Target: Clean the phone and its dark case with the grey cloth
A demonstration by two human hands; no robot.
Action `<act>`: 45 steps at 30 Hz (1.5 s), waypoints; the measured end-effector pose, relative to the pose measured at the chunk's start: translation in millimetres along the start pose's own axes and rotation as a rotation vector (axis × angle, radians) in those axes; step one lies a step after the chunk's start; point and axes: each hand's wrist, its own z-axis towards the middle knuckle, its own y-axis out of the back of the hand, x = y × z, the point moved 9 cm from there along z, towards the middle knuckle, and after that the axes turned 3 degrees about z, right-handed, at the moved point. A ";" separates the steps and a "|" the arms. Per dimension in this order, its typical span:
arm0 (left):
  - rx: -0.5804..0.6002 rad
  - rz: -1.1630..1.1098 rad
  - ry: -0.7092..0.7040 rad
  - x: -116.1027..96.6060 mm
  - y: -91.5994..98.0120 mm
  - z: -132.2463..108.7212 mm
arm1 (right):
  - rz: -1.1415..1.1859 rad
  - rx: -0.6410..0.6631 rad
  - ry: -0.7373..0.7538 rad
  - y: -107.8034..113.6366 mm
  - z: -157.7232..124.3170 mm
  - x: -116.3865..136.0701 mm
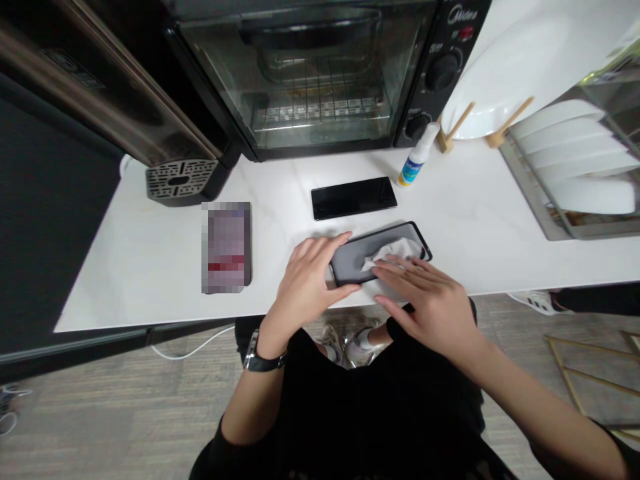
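A black-framed phone (353, 259) with a greyish screen lies face up near the counter's front edge. My left hand (306, 277) grips its left end, thumb on the near side and fingers on the far side. With the fingers of my right hand (433, 300) I press a crumpled white wipe (400, 249) onto the right half of the screen. Just behind lies a second phone (354, 198), dark-screened and flat. A small white spray bottle (413, 165) with a blue and yellow label stands behind and to the right.
A toaster oven (320, 150) stands at the back, beside a machine with a drip tray (181, 181). On the left lies a pixelated dark-edged item (226, 248). White plates (575, 150) sit in a rack at right, near a large plate on a wooden stand (495, 139).
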 end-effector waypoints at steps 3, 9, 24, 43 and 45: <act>0.008 0.008 0.003 -0.3 0.2 0.4 | -0.159 -0.051 -0.088 10.8 -5.5 -22.2; 0.003 -0.007 0.009 0.5 0.7 1.3 | -0.147 -0.082 -0.166 -5.2 16.0 -21.0; 0.001 -0.017 0.023 1.7 -0.5 0.8 | 0.015 -0.037 0.011 3.6 0.4 0.4; -0.020 -0.025 0.006 3.1 0.8 0.2 | 0.228 0.012 0.100 -32.0 29.1 44.6; -0.002 -0.003 0.003 0.8 -0.6 0.2 | 0.233 0.046 0.103 -25.2 16.1 37.3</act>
